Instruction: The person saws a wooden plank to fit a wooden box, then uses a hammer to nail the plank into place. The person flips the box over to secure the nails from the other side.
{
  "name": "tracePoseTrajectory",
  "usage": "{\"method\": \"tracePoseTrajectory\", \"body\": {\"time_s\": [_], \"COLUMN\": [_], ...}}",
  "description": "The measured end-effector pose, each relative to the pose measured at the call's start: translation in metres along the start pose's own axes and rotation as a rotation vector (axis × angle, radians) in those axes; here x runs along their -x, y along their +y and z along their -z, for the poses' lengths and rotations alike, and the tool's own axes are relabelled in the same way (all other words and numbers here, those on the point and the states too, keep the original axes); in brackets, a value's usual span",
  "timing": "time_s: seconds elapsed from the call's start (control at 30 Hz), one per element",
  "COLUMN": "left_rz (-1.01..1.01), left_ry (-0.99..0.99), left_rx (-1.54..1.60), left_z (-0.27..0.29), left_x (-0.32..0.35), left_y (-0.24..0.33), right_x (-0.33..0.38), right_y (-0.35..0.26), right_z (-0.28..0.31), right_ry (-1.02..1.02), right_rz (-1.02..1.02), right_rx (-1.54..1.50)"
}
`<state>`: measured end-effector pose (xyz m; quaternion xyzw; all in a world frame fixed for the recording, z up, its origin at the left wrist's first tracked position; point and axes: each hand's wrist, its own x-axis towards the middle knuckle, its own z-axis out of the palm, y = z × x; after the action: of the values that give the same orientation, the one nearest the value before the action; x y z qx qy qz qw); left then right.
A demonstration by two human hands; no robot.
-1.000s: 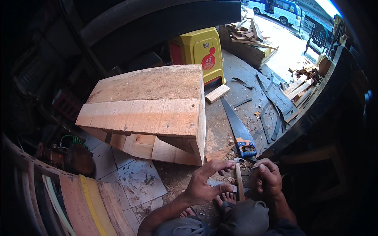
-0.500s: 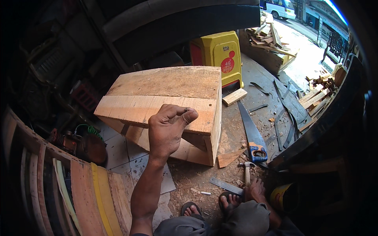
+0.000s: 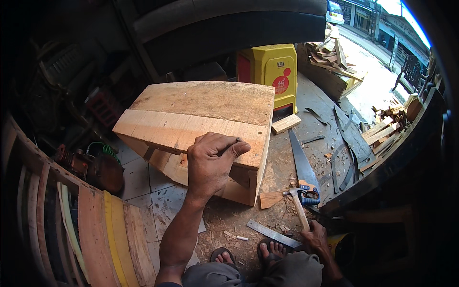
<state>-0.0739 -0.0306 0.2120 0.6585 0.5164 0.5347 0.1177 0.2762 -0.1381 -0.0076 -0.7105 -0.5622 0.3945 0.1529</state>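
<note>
In front of me stands a wooden box [image 3: 191, 125] of pale planks, with a small dark round mark near its right corner. Over the near edge of its top, my left hand [image 3: 210, 165] is closed in a pinch. A small dark nail [image 3: 238, 139] shows between thumb and forefinger, mostly hidden. Low on the right, my right hand [image 3: 315, 237] grips the wooden handle of a claw hammer [image 3: 299, 210]. The hammer's head is in front of the blue-black grip of a handsaw [image 3: 302, 160] lying on the floor.
A metal ruler [image 3: 270, 233] lies by my feet among shavings. Behind the box are a yellow plastic stool [image 3: 273, 71] and a wood block [image 3: 286, 124]. Scrap wood [image 3: 334, 55] is heaped at far right. Planks [image 3: 98, 234] stand at lower left, near a dark machine [image 3: 106, 176].
My right hand has taken hold of the hammer and raised it off the floor, its head now overlapping the saw's grip. My left hand has shifted slightly right, still pinching. The view has tilted.
</note>
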Motion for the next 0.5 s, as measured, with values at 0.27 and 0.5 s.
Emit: {"method": "tracePoseTrajectory", "body": {"time_s": [0.27,0.5], "left_rz": [-0.121,-0.163], "left_ry": [0.064,0.040], "left_rx": [-0.018,-0.113], "left_z": [-0.004,0.007], "left_x": [0.004,0.007], "left_y": [-0.007,-0.002], "right_x": [0.053,0.059], "right_y": [-0.191,-0.265], "right_z": [0.136,0.159], "right_ry": [0.140,-0.028], "right_rz": [0.741,0.818], "right_rx": [-0.086,0.362]}}
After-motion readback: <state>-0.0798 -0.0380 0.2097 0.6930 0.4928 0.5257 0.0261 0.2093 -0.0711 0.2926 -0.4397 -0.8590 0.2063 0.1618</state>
